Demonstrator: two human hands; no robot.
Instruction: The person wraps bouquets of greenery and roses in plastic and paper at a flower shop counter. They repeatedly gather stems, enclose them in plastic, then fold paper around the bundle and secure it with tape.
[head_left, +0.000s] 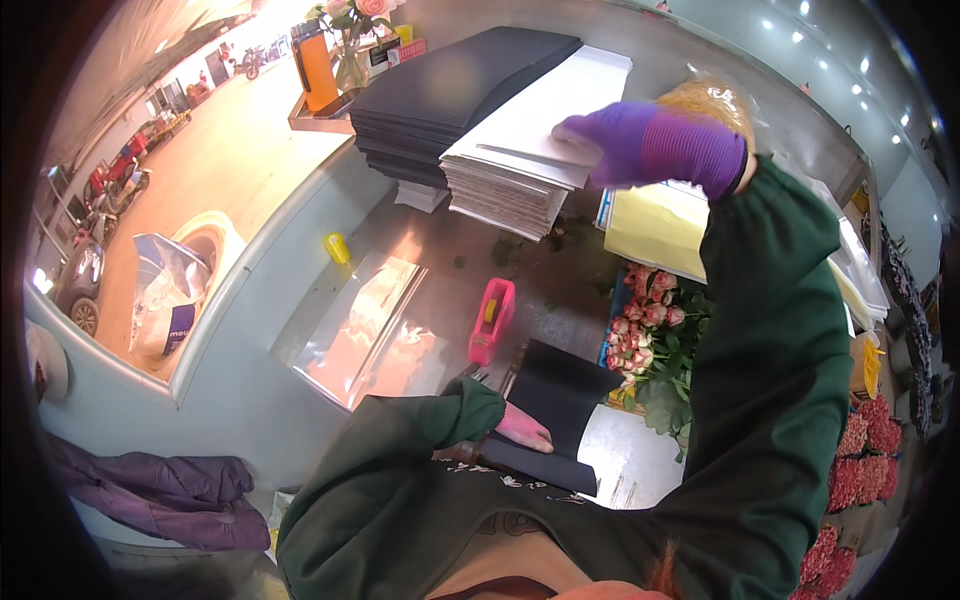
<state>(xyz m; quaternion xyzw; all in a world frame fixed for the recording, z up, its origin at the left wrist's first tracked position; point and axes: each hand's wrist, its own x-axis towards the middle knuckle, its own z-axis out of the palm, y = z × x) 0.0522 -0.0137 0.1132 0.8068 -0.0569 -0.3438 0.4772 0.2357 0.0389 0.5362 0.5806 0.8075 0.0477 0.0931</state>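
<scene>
My right hand (637, 146), in a purple knit glove, reaches across to the near right corner of a stack of white sheets (547, 94). Its blurred fingers touch the top sheet, which sits slightly askew; whether they pinch it is unclear. Low down, close to my body, my left hand (527, 430) looks pink and rests on a black sheet (559, 382). Its thumb is hidden. A pink tape dispenser (492, 321) stands just beyond that sheet. Right of the black sheet lie pink-and-white roses (643, 319) with green leaves.
Beside the white stack rises a tall pile of black sheets (465, 71). Clear plastic sheets (371, 322) and a yellow object (337, 248) lie at left. Yellow paper (656, 232) is under my right forearm. An orange bottle (314, 67) stands on the ledge by a flower vase (351, 71).
</scene>
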